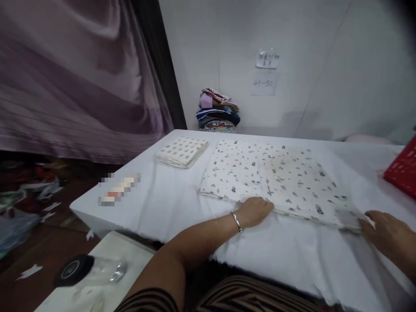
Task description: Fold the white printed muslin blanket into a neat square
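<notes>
A white cloth with small grey and brown prints (pixel 289 177) lies folded flat on the white-covered table, a crease running across it left of its middle. My left hand (pixel 256 211), a silver bangle on its wrist, has its fingers curled on the near edge of this cloth. At the cloth's near right corner, my right hand (pixel 388 232) grips the edge between thumb and fingers; the corner is slightly blurred. Farther left sits a smaller folded cloth with grey leaf-like prints (pixel 182 151), touched by neither hand.
A blurred-out item (pixel 118 190) lies at the table's left. Folded fabrics (pixel 218 110) are stacked behind the table by the wall. A red basket (pixel 404 169) stands at the right. A clear bottle with a black lid (pixel 97 269) lies on a pale surface at lower left.
</notes>
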Motion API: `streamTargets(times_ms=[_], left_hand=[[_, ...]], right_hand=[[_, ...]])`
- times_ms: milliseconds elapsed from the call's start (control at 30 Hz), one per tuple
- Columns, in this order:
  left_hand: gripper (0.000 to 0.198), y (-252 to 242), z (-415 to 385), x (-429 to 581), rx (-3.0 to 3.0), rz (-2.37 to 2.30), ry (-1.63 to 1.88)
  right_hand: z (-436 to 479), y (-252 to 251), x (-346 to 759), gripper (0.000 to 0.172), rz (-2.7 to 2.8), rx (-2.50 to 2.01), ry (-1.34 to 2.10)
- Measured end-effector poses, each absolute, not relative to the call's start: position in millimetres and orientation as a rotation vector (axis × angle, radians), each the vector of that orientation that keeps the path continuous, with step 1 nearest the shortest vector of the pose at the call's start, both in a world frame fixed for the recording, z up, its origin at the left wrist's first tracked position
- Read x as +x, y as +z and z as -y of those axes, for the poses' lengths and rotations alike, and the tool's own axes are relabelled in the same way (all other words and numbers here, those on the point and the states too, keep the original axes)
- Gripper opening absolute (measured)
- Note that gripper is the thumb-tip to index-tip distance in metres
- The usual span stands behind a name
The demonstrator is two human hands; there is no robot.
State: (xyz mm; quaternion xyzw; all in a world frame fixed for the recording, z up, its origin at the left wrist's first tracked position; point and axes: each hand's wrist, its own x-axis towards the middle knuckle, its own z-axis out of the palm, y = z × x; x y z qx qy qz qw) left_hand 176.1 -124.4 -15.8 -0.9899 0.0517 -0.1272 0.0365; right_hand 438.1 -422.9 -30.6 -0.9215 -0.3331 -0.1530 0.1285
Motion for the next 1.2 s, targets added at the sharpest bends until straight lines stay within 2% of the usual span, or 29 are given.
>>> streamTargets(times_ms=[167, 367, 767, 1000, 1067, 1200], left_hand=[[0.013, -19.3, 125.0, 176.1, -3.046, -0.104, -0.419], [0.014, -24.3, 123.3, 178.4, -3.116, 0.032, -0.461], [0.017, -24.9, 121.2, 179.6, -3.166, 0.066, -0.425], [0.018, -3.5, 99.9, 164.9, -3.211, -0.055, -0.333], [0.021, 6.8, 77.0, 146.4, -3.256, 0.11, -0.316], [0.017, 20.6, 19.5, 90.0, -3.158, 1.052, -0.511]], right_hand=[[341.8, 3.5, 355.7, 0.029, 1.422, -2.239, -0.045], [271.3, -0.7, 310.0, 0.027, 1.976, -1.941, -0.088], [260.4, -26.5, 300.5, 0.025, 1.853, -1.983, -0.281], [261.4, -35.7, 304.6, 0.028, 1.911, -1.978, -0.311], [262.0, -36.9, 305.5, 0.028, 1.91, -1.981, -0.314], [261.3, -37.7, 305.4, 0.027, 1.911, -1.991, -0.3]])
